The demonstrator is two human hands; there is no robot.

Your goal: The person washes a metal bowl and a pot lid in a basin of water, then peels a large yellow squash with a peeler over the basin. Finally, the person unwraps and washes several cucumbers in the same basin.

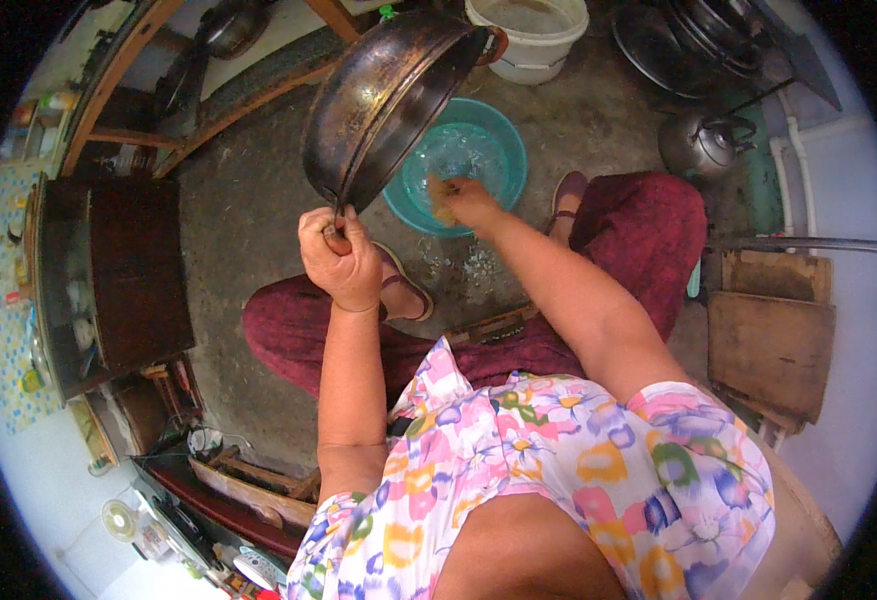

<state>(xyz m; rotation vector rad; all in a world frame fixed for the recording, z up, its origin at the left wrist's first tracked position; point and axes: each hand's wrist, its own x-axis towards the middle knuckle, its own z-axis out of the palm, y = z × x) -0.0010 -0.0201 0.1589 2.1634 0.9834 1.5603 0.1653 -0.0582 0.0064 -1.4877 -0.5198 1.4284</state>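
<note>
My left hand (342,255) grips one loop handle of a large dark metal wok (386,97). The wok is tilted on its side, its browned, scorched outside facing up and left and its hollow facing right. Below and to its right, a teal plastic basin (515,142) of water stands on the floor. Over the near part of the basin, my right hand (472,204) holds a yellowish scrubber (442,201), too blurred to tell its exact kind. Part of the basin's left side is hidden behind the wok.
A white plastic bucket (532,64) stands beyond the basin. A metal kettle (705,142) is at right, near white pipes. Wet pale bits (479,264) lie on the concrete floor (258,210) between my feet. A dark wooden cabinet (138,270) is at left, wooden boards (772,345) at right.
</note>
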